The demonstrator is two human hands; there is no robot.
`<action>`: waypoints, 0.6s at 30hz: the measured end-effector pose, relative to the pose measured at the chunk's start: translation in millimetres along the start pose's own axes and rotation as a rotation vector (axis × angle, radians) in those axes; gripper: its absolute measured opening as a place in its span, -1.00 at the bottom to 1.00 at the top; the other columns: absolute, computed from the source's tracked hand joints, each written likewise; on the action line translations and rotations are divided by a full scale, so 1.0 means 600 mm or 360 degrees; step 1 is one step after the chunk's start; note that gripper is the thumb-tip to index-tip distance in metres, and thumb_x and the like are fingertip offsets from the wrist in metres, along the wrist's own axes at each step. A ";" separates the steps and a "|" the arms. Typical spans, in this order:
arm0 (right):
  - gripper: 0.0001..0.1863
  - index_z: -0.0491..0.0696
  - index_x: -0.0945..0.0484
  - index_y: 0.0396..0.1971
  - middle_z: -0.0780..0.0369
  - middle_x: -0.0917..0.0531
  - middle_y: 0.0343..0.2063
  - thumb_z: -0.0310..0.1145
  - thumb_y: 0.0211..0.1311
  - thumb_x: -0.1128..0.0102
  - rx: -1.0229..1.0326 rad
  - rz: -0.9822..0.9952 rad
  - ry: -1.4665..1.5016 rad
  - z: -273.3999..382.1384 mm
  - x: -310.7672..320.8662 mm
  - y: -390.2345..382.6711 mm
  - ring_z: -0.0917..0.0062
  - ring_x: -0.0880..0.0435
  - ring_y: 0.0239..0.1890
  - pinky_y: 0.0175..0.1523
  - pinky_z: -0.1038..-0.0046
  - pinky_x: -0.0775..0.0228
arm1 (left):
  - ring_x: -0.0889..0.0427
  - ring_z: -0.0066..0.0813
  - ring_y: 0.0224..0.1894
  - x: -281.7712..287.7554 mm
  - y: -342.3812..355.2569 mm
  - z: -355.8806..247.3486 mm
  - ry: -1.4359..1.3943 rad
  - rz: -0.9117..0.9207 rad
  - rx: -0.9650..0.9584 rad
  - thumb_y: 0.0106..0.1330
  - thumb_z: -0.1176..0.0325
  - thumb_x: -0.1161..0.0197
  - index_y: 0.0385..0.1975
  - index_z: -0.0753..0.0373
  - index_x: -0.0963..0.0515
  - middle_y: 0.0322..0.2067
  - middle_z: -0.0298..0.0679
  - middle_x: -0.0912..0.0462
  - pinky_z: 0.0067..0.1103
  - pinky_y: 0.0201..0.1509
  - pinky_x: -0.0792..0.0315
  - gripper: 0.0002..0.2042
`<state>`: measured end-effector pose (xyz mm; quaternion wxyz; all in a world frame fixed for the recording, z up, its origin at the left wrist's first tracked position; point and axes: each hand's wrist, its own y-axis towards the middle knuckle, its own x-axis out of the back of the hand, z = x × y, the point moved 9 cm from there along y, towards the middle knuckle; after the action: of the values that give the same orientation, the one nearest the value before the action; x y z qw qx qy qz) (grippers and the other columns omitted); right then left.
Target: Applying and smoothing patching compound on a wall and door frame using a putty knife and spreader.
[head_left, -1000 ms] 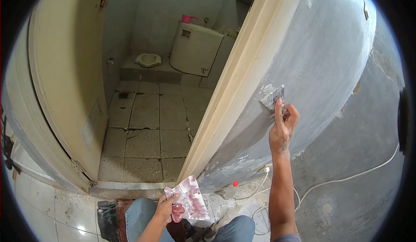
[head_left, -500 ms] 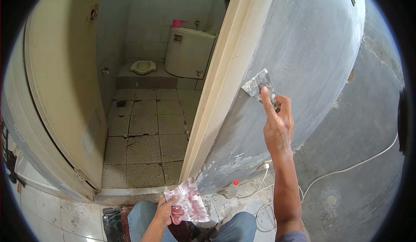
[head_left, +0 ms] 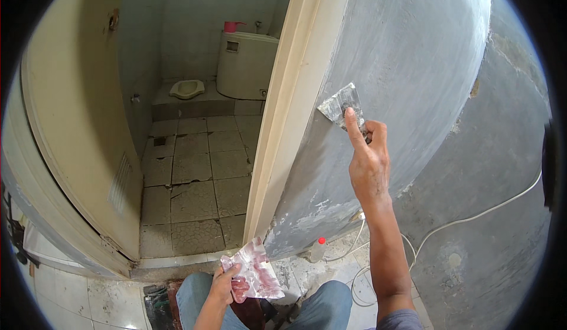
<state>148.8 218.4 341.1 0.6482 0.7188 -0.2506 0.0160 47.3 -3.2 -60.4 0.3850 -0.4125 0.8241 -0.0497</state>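
Note:
My right hand (head_left: 369,153) grips a putty knife (head_left: 339,103) whose putty-smeared blade lies on the grey plastered wall (head_left: 413,46), just right of the cream door frame (head_left: 286,94). Low in front of me, my left hand (head_left: 224,286) holds a square pink-stained sheet (head_left: 257,268) smeared with white, near the foot of the frame, its thumb on top.
An open cream door (head_left: 77,123) stands left of a bathroom with cracked floor tiles (head_left: 192,197), a squat toilet (head_left: 187,88), a water basin (head_left: 242,70) and a pink dipper (head_left: 230,26). A bottle (head_left: 319,247) and white cable (head_left: 466,212) are at right.
My right hand and the putty knife have moved up and leftward along the wall toward the door frame. My left hand keeps its hold on the stained sheet, staying low.

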 end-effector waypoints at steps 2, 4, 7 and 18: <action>-0.23 0.09 -0.49 0.18 0.14 -0.39 -0.25 -0.86 -0.10 -0.05 -0.0040 0.0006 -0.0050 -0.008 -0.014 -0.024 0.37 -0.51 -0.33 -0.27 0.36 -0.48 | -0.56 -0.48 -0.59 0.000 -0.002 -0.001 0.0009 -0.0028 0.0016 0.28 0.33 -0.24 -0.21 0.23 -0.50 -0.48 -0.26 -0.59 -0.50 -0.57 -0.54 -0.83; -0.22 0.09 -0.48 0.19 0.13 -0.40 -0.25 -0.86 -0.11 -0.05 -0.0092 0.0058 -0.0043 -0.012 -0.011 -0.049 0.36 -0.51 -0.33 -0.27 0.36 -0.48 | -0.56 -0.47 -0.59 0.003 -0.010 0.000 0.0022 -0.0063 0.0032 0.28 0.33 -0.25 -0.20 0.23 -0.50 -0.48 -0.26 -0.59 -0.50 -0.58 -0.54 -0.82; -0.22 0.07 -0.47 0.19 0.11 -0.41 -0.23 -0.85 -0.11 -0.04 -0.0168 0.0022 0.0043 -0.022 0.000 -0.058 0.35 -0.51 -0.33 -0.27 0.36 -0.49 | -0.49 -0.49 -0.68 -0.006 -0.009 -0.010 0.0020 -0.0063 -0.0023 0.25 0.28 -0.28 -0.27 0.25 -0.49 -0.53 -0.25 -0.54 -0.52 -0.64 -0.47 -0.80; -0.22 0.03 -0.42 0.23 0.06 -0.40 -0.25 -0.84 -0.10 -0.02 -0.0315 0.0126 0.0087 0.011 -0.019 -0.085 0.29 -0.51 -0.33 -0.27 0.33 -0.48 | -0.57 -0.46 -0.59 -0.004 0.002 -0.009 0.0057 0.0067 -0.0012 0.27 0.32 -0.25 -0.17 0.24 -0.47 -0.47 -0.25 -0.58 -0.50 -0.59 -0.52 -0.79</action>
<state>156.3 217.9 288.9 0.7214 0.6402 -0.2615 0.0363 43.4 -2.0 -55.7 0.3696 -0.3956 0.8395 -0.0458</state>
